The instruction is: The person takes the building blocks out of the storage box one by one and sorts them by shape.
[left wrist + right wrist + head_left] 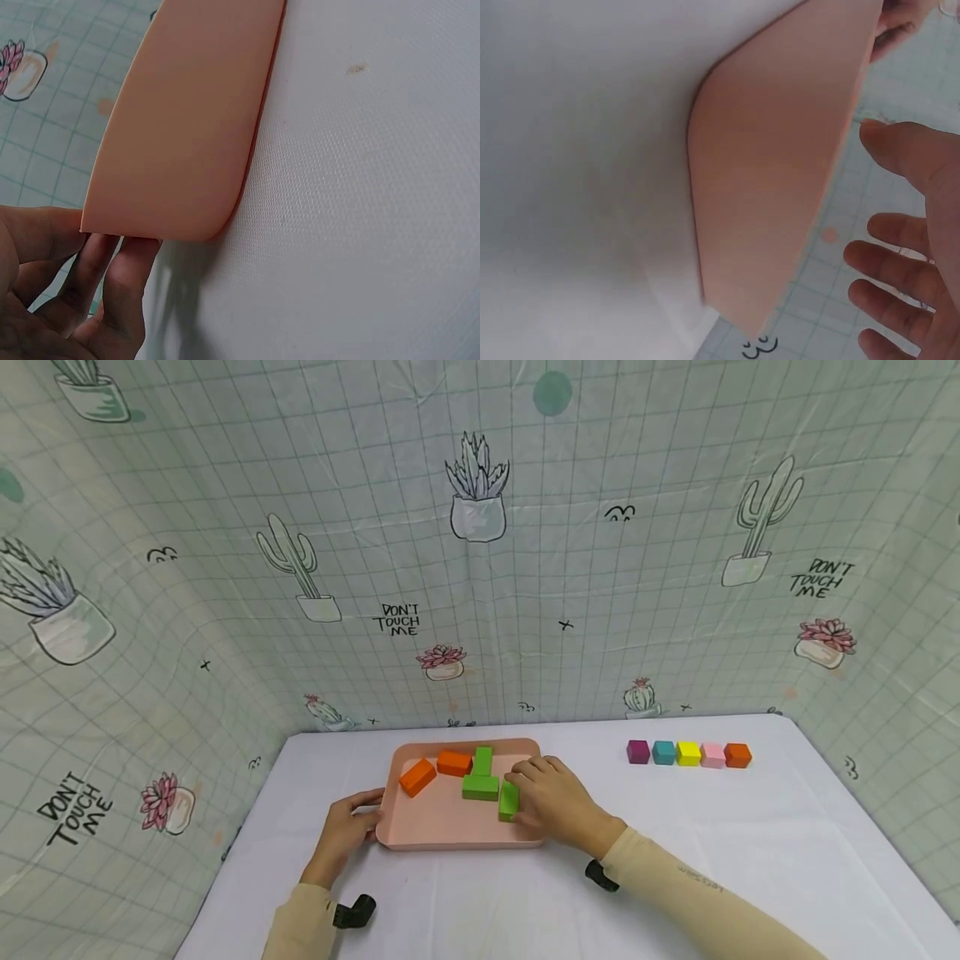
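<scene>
A shallow pink tray point(435, 827) sits on the white table. My left hand point(351, 827) is at its left end, fingertips against the outer wall; the left wrist view shows these fingers point(131, 277) meeting the tray's end. Over the right end of the tray hovers my right hand point(555, 797), thumb and fingers spread around a green block point(508, 802). Nothing shows between the thumb and fingers point(889, 262) in the right wrist view. Two more green blocks, one upright in view point(482, 762) and one crosswise point(480, 787), lie mid-tray beside two orange blocks point(417, 777).
Along the back right of the table stands a row of several small cubes: purple point(637, 752), teal point(663, 752), yellow point(688, 753), pink point(712, 755) and orange point(738, 755). A cactus-print cloth point(525, 568) hangs behind the table.
</scene>
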{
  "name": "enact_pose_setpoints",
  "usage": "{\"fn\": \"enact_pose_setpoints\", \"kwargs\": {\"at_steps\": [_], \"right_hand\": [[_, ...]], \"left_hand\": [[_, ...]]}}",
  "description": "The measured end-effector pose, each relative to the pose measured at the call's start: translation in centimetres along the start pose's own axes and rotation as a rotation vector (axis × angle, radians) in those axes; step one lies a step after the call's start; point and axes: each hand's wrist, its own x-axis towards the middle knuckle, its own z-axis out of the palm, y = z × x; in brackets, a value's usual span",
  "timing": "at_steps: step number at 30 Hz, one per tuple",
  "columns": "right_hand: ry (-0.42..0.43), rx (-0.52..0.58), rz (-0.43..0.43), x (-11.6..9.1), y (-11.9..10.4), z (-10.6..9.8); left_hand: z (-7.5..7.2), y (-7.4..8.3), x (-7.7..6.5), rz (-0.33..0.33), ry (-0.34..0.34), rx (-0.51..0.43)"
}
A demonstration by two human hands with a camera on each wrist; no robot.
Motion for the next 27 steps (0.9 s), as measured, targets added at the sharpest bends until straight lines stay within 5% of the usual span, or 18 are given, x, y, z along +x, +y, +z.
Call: {"fn": "enact_pose_setpoints", "kwargs": {"at_steps": [27], "right_hand": [[-0.113,-0.077,0.012,0.7,-0.4,2.1]], "left_hand": [[0.0,-0.1,0.0,0.006,0.007,0.004]]}}
